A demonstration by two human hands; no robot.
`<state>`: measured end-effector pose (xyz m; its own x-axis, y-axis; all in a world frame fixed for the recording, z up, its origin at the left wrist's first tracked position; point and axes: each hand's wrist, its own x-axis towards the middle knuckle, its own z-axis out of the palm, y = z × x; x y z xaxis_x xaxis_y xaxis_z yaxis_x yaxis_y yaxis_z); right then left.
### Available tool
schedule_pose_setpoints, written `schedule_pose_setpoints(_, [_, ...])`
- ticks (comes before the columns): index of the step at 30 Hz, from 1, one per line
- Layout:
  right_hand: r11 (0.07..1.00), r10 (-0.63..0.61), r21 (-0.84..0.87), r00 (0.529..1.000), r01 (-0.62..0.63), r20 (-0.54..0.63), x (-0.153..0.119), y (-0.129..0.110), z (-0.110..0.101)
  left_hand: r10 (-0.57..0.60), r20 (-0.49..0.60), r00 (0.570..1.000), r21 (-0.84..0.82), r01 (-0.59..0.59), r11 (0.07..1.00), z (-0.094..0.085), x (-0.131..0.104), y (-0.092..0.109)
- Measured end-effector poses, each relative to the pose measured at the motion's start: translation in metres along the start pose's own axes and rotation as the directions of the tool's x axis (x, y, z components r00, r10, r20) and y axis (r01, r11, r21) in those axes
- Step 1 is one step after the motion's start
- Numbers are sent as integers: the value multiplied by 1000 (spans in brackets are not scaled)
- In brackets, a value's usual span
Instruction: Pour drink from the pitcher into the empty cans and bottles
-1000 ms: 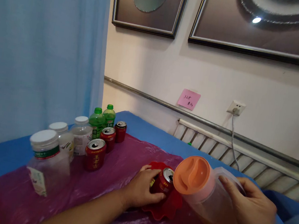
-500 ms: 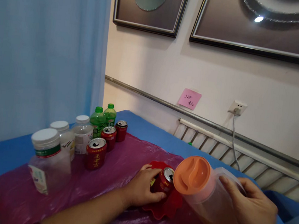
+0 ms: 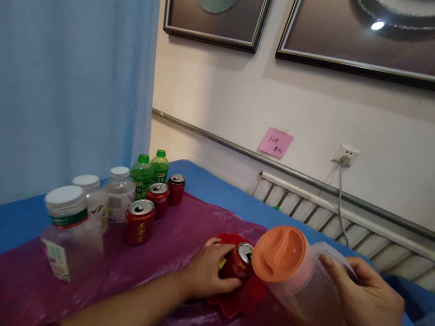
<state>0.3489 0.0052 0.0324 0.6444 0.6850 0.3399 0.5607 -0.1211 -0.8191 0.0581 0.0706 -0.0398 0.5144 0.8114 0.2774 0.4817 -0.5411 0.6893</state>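
Observation:
My left hand (image 3: 212, 270) is wrapped round a red can (image 3: 239, 261), which stands upright over a red scalloped dish (image 3: 239, 303). In my right hand (image 3: 371, 303) is a clear plastic pitcher (image 3: 316, 298) with an orange lid (image 3: 281, 253). The pitcher tilts toward the can, and its lid is right beside the can's open top. Brownish liquid shows low inside the pitcher. Whether any liquid is flowing out cannot be seen.
Three more red cans (image 3: 139, 225) stand left of the dish on purple plastic sheeting (image 3: 179, 231). Beyond them are two green bottles (image 3: 142, 176) and three clear jars (image 3: 72, 246) with white lids. A radiator (image 3: 313, 209) runs along the wall.

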Motion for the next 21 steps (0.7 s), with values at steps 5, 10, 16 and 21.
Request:
schedule_pose_setpoints(5, [1000, -11, 1, 1000, 11, -6, 1, 3, 1, 9, 4, 1000, -12, -9, 1000, 0, 0, -2])
schedule_pose_setpoints(10, [1000, -23, -5, 1000, 22, -15, 1, 3, 0, 18, 4, 1000, -9, -18, 1000, 1, 0, -3])
schedule_pose_setpoints(16, [1000, 2, 6, 1000, -2, -15, 1, 2, 1, 33, 5, 999, -12, -33, 999, 0, 0, -2])
schedule_pose_setpoints(21, [1000, 8, -11, 1000, -8, 0, 1, 0, 0, 43, -3, 999, 9, -43, 999, 1, 1, -2])
